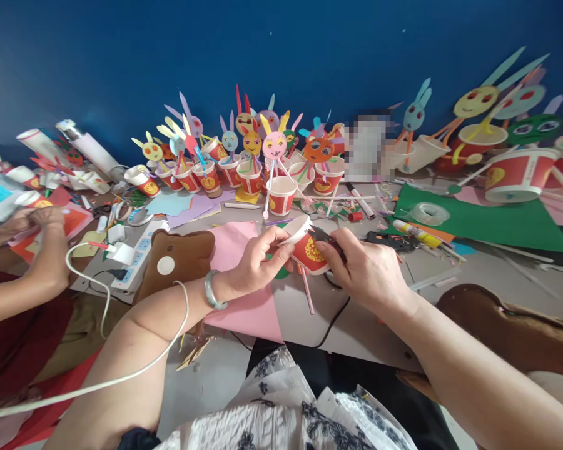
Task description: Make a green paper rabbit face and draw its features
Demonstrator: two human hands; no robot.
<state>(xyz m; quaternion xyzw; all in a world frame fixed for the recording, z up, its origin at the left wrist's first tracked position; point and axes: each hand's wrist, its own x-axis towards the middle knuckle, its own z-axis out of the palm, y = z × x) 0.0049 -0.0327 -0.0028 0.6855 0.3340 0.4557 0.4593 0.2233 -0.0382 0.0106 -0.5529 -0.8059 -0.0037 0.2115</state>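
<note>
A red and white paper cup (306, 250) with a yellow emblem is tilted in front of me, its rim jagged on the right side. My left hand (265, 255) pinches the cup's rim between thumb and fingers. Dark-handled scissors (340, 249), mostly hidden by the fingers, are in my right hand (365, 265), which is closed beside the cup with its thumb against the cup wall. A pink straw (308, 294) shows below the cup; I cannot tell whether it is attached. Pink paper (248, 306) lies under my left wrist.
Paper cups with rabbit-faced figures (274, 145) stand along the blue wall. A power strip (138, 256) and brown bear-shaped piece (173, 256) are at left, green paper (478, 219) and glue stick (415, 232) at right. A white cable (150, 364) crosses my left arm. Another person's hands (44, 219) work on the far left.
</note>
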